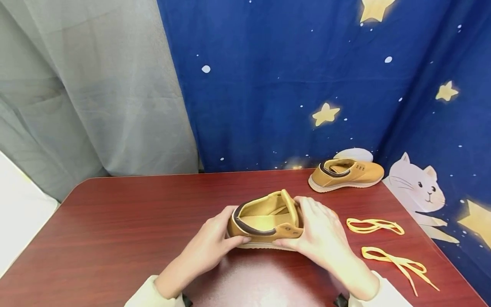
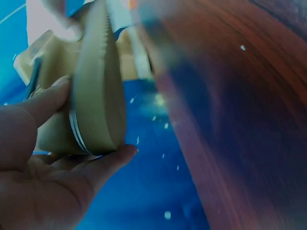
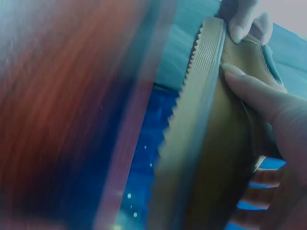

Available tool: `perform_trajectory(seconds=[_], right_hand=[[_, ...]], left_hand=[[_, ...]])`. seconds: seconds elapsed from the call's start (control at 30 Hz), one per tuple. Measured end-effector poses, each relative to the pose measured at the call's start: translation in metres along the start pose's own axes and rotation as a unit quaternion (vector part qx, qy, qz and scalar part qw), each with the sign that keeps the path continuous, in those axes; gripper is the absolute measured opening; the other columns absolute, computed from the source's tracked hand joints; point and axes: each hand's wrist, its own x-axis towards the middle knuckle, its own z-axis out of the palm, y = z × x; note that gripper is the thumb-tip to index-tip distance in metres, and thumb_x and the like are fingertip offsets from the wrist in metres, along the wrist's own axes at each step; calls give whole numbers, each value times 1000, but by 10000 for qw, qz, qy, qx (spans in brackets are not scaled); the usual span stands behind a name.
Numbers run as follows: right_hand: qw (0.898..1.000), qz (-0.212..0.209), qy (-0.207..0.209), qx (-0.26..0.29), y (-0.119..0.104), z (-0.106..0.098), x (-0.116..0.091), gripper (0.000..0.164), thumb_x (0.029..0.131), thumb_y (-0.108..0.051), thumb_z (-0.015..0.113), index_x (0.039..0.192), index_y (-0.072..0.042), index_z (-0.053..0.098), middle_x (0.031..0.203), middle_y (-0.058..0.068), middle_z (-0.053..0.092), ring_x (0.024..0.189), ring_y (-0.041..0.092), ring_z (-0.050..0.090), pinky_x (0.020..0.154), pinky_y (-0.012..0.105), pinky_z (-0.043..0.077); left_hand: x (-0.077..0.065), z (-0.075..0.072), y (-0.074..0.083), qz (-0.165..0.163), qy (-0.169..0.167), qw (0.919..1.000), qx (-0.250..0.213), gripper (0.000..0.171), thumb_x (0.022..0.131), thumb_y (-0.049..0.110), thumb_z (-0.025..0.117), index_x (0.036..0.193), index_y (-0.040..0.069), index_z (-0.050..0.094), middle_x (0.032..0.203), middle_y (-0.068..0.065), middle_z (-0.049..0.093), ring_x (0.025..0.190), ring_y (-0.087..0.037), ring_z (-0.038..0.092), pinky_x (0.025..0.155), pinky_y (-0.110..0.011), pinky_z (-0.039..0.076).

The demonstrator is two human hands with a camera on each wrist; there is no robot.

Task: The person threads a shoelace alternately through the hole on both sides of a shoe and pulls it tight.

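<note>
A tan shoe (image 1: 264,221) with a dark padded collar and a pale ridged sole is held between both hands over the table, its opening tipped toward me and its tongue standing up. My left hand (image 1: 211,238) grips the heel end, thumb along the near side. Around the toe end curls my right hand (image 1: 322,232), its thumb low on the near side by the eyelets. No lace shows in those eyelets. In the left wrist view the heel (image 2: 96,105) lies between thumb and fingers; the right wrist view shows the toothed sole edge (image 3: 192,100).
Another tan shoe (image 1: 347,175) stands at the table's back right corner. Two bundles of yellow shoelace, a farther lace (image 1: 374,226) and a nearer lace (image 1: 399,262), lie on the right side of the dark red table (image 1: 134,226). Curtains hang behind.
</note>
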Motion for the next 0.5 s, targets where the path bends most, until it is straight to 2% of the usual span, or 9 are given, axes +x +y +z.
perform_trajectory(seconds=[0.2,0.5], right_hand=[[9995,-187,-216,95,-10,7,-2,95,48,-60,94,123,-14,58,102,-1,68,98,19,66,94,44,51],[9995,-186,-250,110,-12,21,-10,94,50,-65,92,122,-15,59,101,-1,68,98,19,65,96,43,51]], left_hand=[[-13,-7,-13,-146,-82,9997,-191,51,83,26,83,126,24,56,105,12,71,92,-1,63,83,-25,51],[-14,-9,-25,-207,-445,9981,-383,46,82,24,84,119,19,56,101,8,71,87,-2,62,76,-23,50]])
